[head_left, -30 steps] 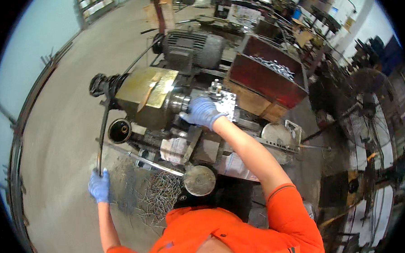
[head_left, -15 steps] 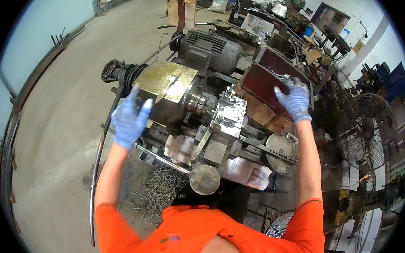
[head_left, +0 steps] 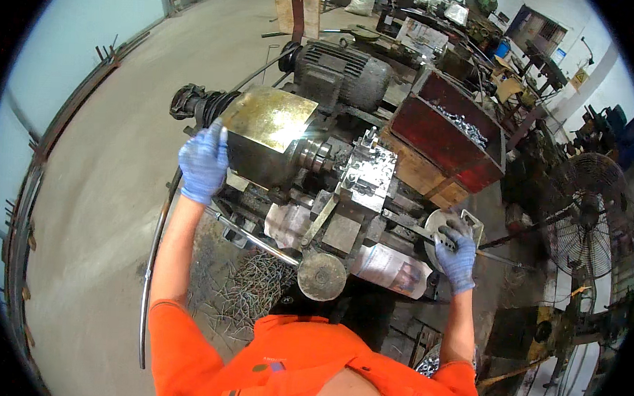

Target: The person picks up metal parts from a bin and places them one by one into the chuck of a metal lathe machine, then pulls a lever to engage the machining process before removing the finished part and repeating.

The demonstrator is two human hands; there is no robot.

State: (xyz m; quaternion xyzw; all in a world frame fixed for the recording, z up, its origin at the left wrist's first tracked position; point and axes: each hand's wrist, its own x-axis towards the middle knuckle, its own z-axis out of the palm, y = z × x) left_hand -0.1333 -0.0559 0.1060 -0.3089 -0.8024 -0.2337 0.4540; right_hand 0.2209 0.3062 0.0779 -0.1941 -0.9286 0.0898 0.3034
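My left hand [head_left: 204,166], in a blue knitted glove, is at the left end of the lathe's headstock [head_left: 262,169], below its yellow metal cover [head_left: 274,117]. Its fingers stretch upward, close together, and I see nothing in them. My right hand [head_left: 457,257], gloved alike with dark fingertips, curls over the perforated bar [head_left: 408,222] beside a round metal disc [head_left: 436,221]. Its palm side is hidden. Between my hands lie the chuck [head_left: 314,155] and a tool slide [head_left: 369,175] strewn with bright chips.
A red metal bin [head_left: 447,133] holding small shiny parts stands at the back right, on wooden boards [head_left: 421,167]. Behind the headstock is a motor [head_left: 343,75]. Curled metal shavings [head_left: 253,294] lie on the floor. A chrome lever [head_left: 255,239] crosses in front; a fan [head_left: 585,213] stands right.
My right hand has left the red bin and come down toward me onto the perforated bar. The left fingers have drawn together at the headstock. The whole view has shifted slightly.
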